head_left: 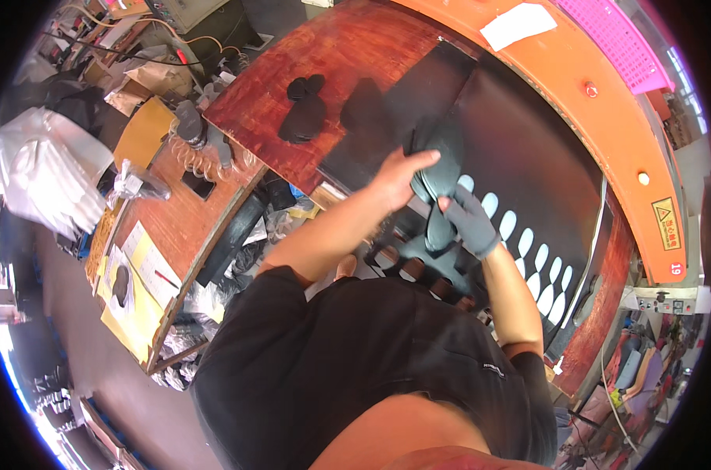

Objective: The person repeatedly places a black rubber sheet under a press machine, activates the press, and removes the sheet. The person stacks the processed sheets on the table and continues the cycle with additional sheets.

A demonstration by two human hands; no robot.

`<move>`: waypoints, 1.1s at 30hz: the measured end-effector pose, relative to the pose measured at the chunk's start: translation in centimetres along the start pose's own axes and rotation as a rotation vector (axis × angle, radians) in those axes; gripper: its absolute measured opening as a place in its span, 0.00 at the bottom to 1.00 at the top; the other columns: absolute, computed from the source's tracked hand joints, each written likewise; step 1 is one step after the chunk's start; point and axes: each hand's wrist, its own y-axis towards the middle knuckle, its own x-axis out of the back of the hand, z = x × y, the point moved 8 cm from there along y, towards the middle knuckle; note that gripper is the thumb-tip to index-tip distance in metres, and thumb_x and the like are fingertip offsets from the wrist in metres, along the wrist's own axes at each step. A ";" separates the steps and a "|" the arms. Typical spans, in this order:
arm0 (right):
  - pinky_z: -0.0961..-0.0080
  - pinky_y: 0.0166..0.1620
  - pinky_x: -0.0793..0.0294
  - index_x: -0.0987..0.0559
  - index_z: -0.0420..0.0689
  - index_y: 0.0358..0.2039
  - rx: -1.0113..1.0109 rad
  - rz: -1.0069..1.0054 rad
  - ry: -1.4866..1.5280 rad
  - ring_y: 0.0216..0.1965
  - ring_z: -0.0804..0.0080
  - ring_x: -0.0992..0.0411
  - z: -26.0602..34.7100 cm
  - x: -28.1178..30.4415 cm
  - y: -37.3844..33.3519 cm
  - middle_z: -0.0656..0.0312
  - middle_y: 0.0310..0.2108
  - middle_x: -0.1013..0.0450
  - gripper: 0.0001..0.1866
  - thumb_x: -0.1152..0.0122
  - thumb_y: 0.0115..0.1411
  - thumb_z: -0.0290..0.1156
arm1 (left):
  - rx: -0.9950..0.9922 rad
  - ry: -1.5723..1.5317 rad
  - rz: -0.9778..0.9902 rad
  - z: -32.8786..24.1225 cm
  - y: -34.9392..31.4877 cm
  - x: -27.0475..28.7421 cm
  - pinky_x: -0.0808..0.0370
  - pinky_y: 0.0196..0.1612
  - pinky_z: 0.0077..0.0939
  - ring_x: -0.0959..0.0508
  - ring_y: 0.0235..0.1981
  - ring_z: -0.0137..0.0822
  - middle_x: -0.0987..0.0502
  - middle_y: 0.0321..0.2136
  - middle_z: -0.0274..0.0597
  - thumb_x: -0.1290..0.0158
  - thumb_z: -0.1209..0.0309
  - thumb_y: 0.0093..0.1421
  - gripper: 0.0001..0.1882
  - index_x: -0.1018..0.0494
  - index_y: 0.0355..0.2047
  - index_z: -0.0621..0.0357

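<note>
A bundle of dark grey-green shoe insoles (442,160) is between my two hands, over the black conveyor belt (520,125). My bare left hand (402,178) is closed on its left side, thumb lying across the top. My right hand (471,222), in a grey glove with bare fingertips showing, pinches the bundle's lower right part. One dark piece (440,231) hangs below toward my body. Beside my right hand, pale insoles (507,225) lie in rows on the belt. How many layers I hold cannot be made out.
Dark insole stacks (303,117) rest on the reddish wooden table (355,47). An orange machine housing (559,59) arches over the belt's far side, with a pink basket (618,35) on top. Left stands a wooden bench (171,223) with papers.
</note>
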 end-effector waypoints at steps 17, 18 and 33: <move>0.64 0.52 0.34 0.28 0.39 0.48 -0.219 -0.348 -0.854 0.51 0.49 0.33 -2.7 -3.0 22.8 0.42 0.51 0.37 0.36 0.44 0.50 0.58 | 0.428 1.348 -0.251 -10.7 22.6 18.3 0.36 0.54 0.47 0.38 0.59 0.54 0.41 0.58 0.57 0.35 0.49 0.41 0.50 0.42 0.57 0.68; 0.65 0.53 0.34 0.29 0.40 0.49 -0.260 -0.329 -0.833 0.51 0.50 0.33 -2.8 -2.8 22.9 0.42 0.51 0.37 0.37 0.43 0.49 0.58 | 0.479 1.303 -0.257 -10.8 22.3 18.3 0.35 0.53 0.48 0.37 0.58 0.54 0.40 0.58 0.58 0.35 0.49 0.41 0.50 0.42 0.57 0.68; 0.77 0.43 0.30 0.31 0.38 0.48 0.094 -0.059 0.092 0.39 0.74 0.30 0.4 -4.2 21.5 0.60 0.38 0.28 0.32 0.30 0.46 0.40 | -0.126 0.288 0.080 -14.0 12.4 9.2 0.28 0.46 0.30 0.25 0.41 0.33 0.26 0.39 0.42 0.41 0.79 0.50 0.21 0.34 0.44 0.64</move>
